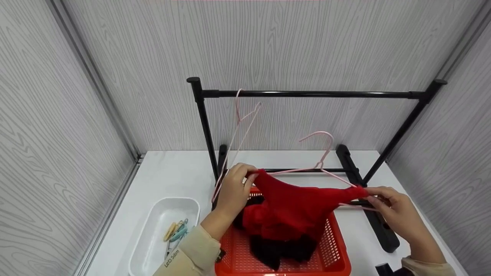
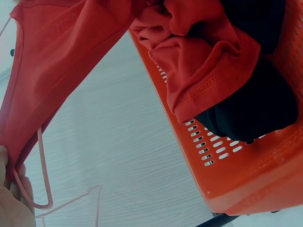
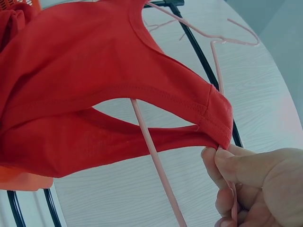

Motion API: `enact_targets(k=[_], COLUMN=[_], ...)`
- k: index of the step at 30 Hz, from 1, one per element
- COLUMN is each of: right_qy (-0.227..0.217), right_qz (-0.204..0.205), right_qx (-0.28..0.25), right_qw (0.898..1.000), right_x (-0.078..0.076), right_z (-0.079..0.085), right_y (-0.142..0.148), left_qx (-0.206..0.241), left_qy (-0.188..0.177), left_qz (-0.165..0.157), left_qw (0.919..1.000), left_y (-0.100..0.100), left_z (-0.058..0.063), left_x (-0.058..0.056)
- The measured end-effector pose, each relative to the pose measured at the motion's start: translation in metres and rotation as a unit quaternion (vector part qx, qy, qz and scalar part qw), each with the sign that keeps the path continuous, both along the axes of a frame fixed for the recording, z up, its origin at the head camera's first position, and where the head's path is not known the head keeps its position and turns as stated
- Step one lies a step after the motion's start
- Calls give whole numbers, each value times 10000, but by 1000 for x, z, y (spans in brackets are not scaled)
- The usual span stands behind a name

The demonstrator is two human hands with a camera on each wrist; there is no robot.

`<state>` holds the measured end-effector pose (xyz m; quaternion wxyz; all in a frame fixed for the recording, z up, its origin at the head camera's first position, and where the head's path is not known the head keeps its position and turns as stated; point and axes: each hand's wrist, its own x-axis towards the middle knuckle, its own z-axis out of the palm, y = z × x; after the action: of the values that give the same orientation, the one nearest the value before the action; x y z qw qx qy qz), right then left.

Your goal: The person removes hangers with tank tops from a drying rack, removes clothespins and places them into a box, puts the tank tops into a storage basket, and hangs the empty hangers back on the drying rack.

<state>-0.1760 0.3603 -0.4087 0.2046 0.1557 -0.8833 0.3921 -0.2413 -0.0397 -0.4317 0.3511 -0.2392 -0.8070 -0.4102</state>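
Observation:
A red sleeveless top [image 1: 295, 199] is stretched between my two hands above a red basket [image 1: 341, 257]. A pink hanger [image 1: 321, 165] runs into its shoulders, with the hook pointing up and left. My left hand [image 1: 236, 188] pinches the left shoulder strap, beside the hanger's end seen in the left wrist view. At the other strap, my right hand [image 3: 258, 182] pinches the strap's edge together with the hanger wire. The hanger's lower bar shows through the armhole in the right wrist view. The top's lower part hangs down into the basket, over black cloth [image 1: 284, 249].
Behind the basket stands a black rack [image 1: 310, 94]. Another pink hanger [image 1: 238, 126] hangs from its bar at the left. To the left lies a white tray [image 1: 144, 237] with several yellow and teal clothespins [image 1: 177, 230]. The rack's right foot [image 1: 383, 234] reaches forward under my right hand.

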Motion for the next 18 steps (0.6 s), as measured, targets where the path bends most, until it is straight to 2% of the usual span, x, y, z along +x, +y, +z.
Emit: enact_targets(k=[9, 18], right_qy=[-18, 97], right_qz=[185, 187], right_qx=[-182, -320], right_qw=[9997, 9993], right_x=[-1, -2], right_z=[2, -1], right_y=[0, 5], left_qx=[252, 309], left_qy=[248, 253], left_qz=[224, 682], left_qw=[9991, 9969], left_y=[-7, -13], left_z=[1, -3], left_x=[-1, 0])
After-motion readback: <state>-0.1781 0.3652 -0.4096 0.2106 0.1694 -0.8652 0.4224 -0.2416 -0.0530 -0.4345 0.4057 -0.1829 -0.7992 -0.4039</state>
